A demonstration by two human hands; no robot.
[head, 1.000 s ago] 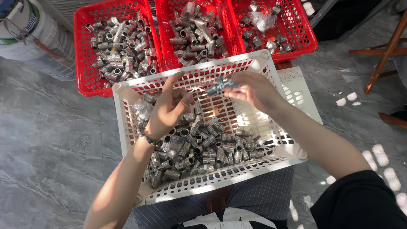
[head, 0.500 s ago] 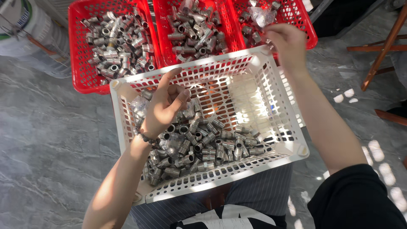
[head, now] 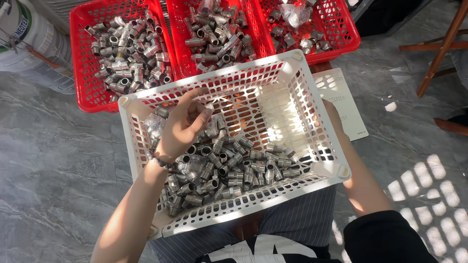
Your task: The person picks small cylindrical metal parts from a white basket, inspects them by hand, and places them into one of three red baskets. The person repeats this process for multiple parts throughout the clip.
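Note:
A white perforated basket (head: 209,77) rests on my lap, with a pile of short silver threaded pipe fittings (head: 234,168) in its near half. My left hand (head: 181,125) is inside it, above the left of the pile. The fingers are curled and seen from the back, so whether they hold a fitting is unclear. A beaded bracelet (head: 158,160) circles that wrist. My right forearm (head: 348,160) runs up the outside of the basket's right wall. My right hand (head: 330,111) is mostly hidden behind that wall.
Three red baskets of similar metal fittings stand side by side beyond the white one: left (head: 78,63), middle (head: 171,44), right (head: 343,41). A white sheet (head: 348,109) lies on the grey floor at right, wooden legs (head: 438,46) farther right, a white sack (head: 29,48) at far left.
My right hand went from the basket's far rim up to the right red basket, then came back down outside the white basket's right wall. My left hand stayed in the pile.

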